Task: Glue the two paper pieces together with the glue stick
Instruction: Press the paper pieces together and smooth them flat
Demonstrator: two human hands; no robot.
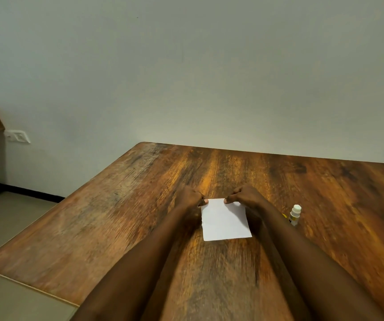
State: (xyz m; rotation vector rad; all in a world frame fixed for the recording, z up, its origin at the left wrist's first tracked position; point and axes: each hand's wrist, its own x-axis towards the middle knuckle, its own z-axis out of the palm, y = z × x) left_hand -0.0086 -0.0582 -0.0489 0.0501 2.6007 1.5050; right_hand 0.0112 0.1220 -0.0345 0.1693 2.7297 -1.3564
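At the middle of a dark-grained wooden table (117, 216), a person holds a white paper (224, 222) by its far edge with both hands. The left hand (190, 198) pinches the far left corner between thumb and curled fingers, and the right hand (246, 196) pinches the same edge nearer the right corner. Whether one sheet or two stacked pieces are held cannot be told. A glue stick (294, 215) stands upright with its white cap on, to the right of the paper and apart from it, with the right forearm passing between them. Behind the table rises a plain pale wall (186, 77), with a white wall socket (17, 136) at far left above a black skirting (24, 192).
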